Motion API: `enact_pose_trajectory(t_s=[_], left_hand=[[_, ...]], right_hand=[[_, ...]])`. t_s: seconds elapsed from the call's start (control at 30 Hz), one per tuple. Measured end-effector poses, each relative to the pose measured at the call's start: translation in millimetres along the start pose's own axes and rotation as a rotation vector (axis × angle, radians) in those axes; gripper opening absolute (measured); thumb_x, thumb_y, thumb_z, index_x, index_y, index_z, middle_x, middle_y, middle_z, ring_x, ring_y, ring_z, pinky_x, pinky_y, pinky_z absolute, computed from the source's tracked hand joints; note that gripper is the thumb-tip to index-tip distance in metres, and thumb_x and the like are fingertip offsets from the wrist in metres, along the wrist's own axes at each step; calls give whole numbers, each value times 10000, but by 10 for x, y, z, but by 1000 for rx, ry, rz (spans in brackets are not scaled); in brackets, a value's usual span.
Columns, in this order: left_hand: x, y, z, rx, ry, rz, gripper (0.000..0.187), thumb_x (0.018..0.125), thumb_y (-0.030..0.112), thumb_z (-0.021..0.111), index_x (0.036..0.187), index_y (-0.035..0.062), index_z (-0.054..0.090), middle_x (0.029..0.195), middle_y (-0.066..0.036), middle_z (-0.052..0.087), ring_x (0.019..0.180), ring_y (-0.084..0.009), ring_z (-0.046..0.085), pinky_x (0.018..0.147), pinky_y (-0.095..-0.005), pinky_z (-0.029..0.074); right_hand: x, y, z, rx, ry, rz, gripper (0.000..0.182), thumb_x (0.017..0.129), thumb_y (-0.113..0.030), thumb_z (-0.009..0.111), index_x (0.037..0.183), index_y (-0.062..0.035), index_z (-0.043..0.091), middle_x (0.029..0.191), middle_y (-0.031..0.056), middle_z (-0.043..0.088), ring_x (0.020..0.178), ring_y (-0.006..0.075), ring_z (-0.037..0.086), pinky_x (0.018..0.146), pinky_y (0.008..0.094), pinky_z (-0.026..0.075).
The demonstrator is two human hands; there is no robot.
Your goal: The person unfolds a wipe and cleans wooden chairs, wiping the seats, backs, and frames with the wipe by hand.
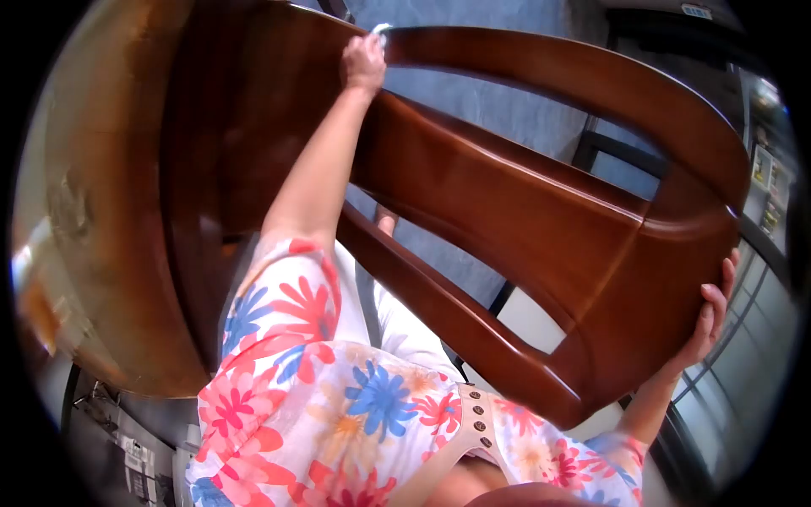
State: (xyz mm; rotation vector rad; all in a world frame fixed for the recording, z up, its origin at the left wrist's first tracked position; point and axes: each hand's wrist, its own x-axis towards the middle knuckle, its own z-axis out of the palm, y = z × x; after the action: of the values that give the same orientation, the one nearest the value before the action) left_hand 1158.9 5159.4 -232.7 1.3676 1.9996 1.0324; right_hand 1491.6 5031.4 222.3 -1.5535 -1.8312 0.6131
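Observation:
A glossy dark-brown wooden chair (498,203) lies across the view, its slotted backrest pointing right and its broad seat (270,93) on the left. My left hand (364,63) is closed at the outer backrest rail, near where it joins the seat. A small piece of white cloth or tissue (382,32) pokes out from its fingers against the wood. My right hand (714,321) holds the end of the backrest, the top rail (667,296), with fingers curled over its edge. The palm of that hand is partly hidden by the wood.
Grey flooring (507,106) shows through the backrest slots. A large brownish curved surface (101,245) fills the far left, close to the seat. Dark-framed panes (743,355) stand at the right. One foot (386,221) shows below the chair.

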Motion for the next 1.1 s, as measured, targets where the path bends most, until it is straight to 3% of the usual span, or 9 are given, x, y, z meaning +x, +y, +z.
enact_pose_trajectory(t_s=[0.13,0.27,0.43,0.57,0.7,0.8,0.9,1.03,1.1], left_hand=[[-572,-63,-370,164,-229,-60,247,765,70,513,998,95,589,942,-152,541,860,-343,551,772,-408,460],[-149,145,-706,150,-39,136,253,721,21,543,958,98,584,926,-158,523,851,-349,546,747,-399,467],[459,-131,-661,487,-148,417,133,782,184,584,903,131,601,882,-92,536,841,-275,562,709,-387,485],[-322,-215,-782,508,-141,455,172,806,136,525,970,88,547,823,-111,508,759,-288,549,593,-404,485],[-1750,-384,-1204,421,-356,295,42,757,64,514,785,65,546,841,-123,480,778,-309,553,600,-418,488],[-2487,-452,-1565,507,-517,-188,61,785,76,513,777,32,554,872,-148,511,814,-348,564,649,-458,474],[-2864,-542,-2045,623,-788,-329,112,785,92,526,846,39,605,849,-179,527,842,-370,556,723,-466,451],[-1777,3,-1753,217,-238,-74,295,723,5,534,1002,95,565,970,-163,524,888,-363,537,748,-432,461],[-974,148,-1416,163,-49,89,225,754,42,493,959,86,575,974,-157,532,869,-353,547,735,-429,471]], right_hand=[[-44,-1,63,-42,-20,32,203,855,-104,415,870,-60,613,1328,138,402,1320,282,216,1084,411,115],[-15,13,-9,-49,-37,2,206,853,-106,413,878,-54,611,1333,137,398,1318,287,220,1084,407,116],[-11,16,1,-15,-22,-2,216,863,-120,400,900,-48,600,1353,136,372,1315,290,225,1083,407,121],[-2,-3,-55,-100,-87,-13,229,869,-125,390,920,-48,599,1358,138,363,1314,287,228,1083,404,129],[40,-38,-17,-117,-111,-33,244,878,-132,378,940,-60,602,1345,140,381,1312,289,232,1084,399,130],[70,-48,-6,-114,-133,-61,254,886,-136,369,960,-70,603,1337,137,394,1312,285,234,1085,394,130],[80,-95,39,-123,-140,-75,257,890,-138,369,976,-73,602,1336,131,397,1313,279,235,1085,388,134],[81,-83,58,-129,-130,-50,260,895,-141,365,984,-79,602,1344,127,389,1313,269,242,1083,376,146],[105,-46,1,-194,-163,-88,266,899,-144,358,993,-81,599,1349,129,381,1311,265,248,1083,370,152]])
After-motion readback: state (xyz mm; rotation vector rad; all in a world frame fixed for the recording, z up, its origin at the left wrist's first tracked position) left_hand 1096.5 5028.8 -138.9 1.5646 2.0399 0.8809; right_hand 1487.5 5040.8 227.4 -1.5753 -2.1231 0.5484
